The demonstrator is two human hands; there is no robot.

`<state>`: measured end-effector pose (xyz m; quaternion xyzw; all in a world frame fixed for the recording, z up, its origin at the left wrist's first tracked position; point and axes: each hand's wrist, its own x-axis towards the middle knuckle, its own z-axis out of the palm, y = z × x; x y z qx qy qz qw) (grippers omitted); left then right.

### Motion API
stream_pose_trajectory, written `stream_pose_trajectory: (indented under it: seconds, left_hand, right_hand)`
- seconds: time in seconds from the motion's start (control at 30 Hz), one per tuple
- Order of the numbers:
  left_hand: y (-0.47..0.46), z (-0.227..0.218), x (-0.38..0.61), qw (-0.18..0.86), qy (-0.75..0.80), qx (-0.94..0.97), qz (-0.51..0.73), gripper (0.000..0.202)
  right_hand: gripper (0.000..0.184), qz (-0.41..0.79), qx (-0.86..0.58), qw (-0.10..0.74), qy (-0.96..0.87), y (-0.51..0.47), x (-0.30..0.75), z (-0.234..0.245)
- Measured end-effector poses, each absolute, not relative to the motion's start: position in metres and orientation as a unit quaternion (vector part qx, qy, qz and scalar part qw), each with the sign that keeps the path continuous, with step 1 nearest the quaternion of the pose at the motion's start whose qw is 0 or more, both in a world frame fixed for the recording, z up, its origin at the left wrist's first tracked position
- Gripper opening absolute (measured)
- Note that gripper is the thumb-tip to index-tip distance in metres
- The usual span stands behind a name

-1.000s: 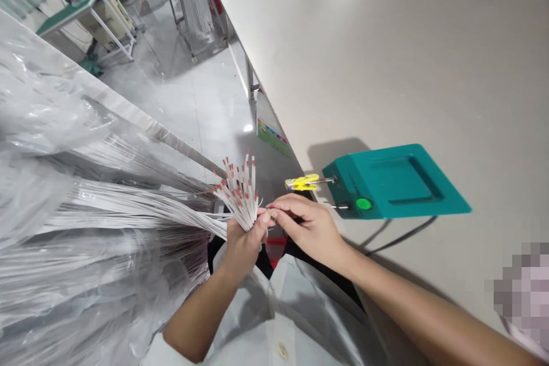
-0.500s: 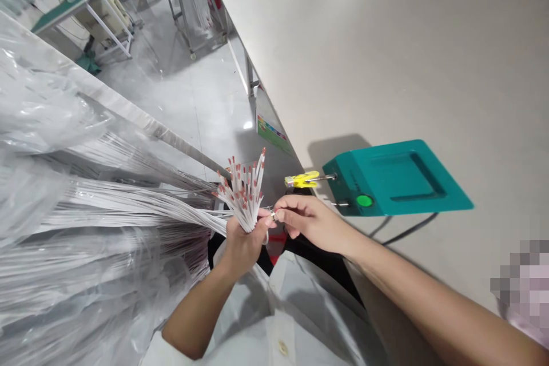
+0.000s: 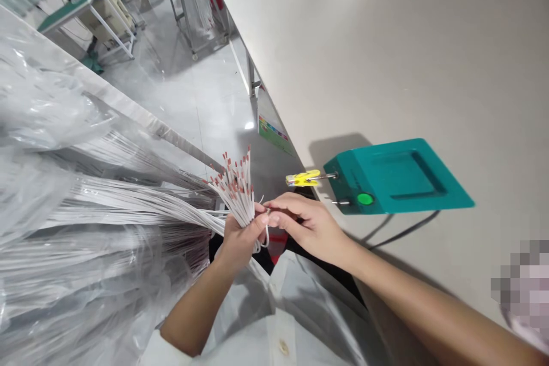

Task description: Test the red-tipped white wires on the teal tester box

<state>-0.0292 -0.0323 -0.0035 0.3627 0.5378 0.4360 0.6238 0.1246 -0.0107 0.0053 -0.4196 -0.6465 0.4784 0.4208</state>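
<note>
While plastic-wrapped wire bundles [image 3: 47,108] fill the left side, a long white strand group [image 3: 128,200] runs from them rightward to the person's left hand [image 3: 241,237]. Metal rail [image 3: 146,120] slants above it. Left hand's fingers are wrapped around a bunch of white wires [image 3: 240,206], thumb pressed across it; reddish-brown tips fan out above the fist. Bunch's long axis points up and a bit left, away from the body.

Key relation: a curled wire [image 3: 267,237] bows out on the right of the left fist, just under the fingertips, apart from the fan. Right hand [image 3: 305,227] comes in from the right, its thumb and forefinger drawn close at the left thumb tip. Bunch lies just left of those fingers; left hand nearer to it, right hand nearer to the yellow clip. Whether the right fingers are clamped on a wire end: can't tell, too small.

Further right, yellow clip [image 3: 303,178] on a metal rod, well clear of the bunch; then teal device [image 3: 386,177] with green button [image 3: 365,199], on the pale table [image 3: 407,68].
</note>
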Motion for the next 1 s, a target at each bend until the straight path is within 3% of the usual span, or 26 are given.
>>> stream_pose_trajectory:
  seconds: [0.13, 0.23, 0.4, 0.73, 1.0]
  left_hand:
    - [-0.034, 0.001, -0.029, 0.616, 0.539, 0.413, 0.400, 0.027]
    - [-0.032, 0.003, -0.029, 0.605, 0.544, 0.439, 0.381, 0.028]
    - [-0.018, 0.004, -0.027, 0.596, 0.540, 0.456, 0.380, 0.036]
    - [0.011, -0.002, -0.013, 0.629, 0.508, 0.439, 0.392, 0.045]
    - [0.020, -0.006, 0.001, 0.636, 0.504, 0.421, 0.405, 0.049]
  right_hand:
    - [0.027, 0.332, -0.398, 0.363, -0.774, -0.009, 0.130, 0.007]
    - [0.022, 0.145, -0.410, 0.277, -0.857, -0.010, 0.134, 0.012]
    - [0.020, -0.108, -0.442, 0.203, -0.867, -0.007, 0.153, 0.026]
    - [0.028, -0.127, -0.474, 0.006, -0.871, 0.022, 0.181, 0.039]
    - [0.017, -0.070, -0.455, -0.033, -0.887, 0.039, 0.183, 0.047]
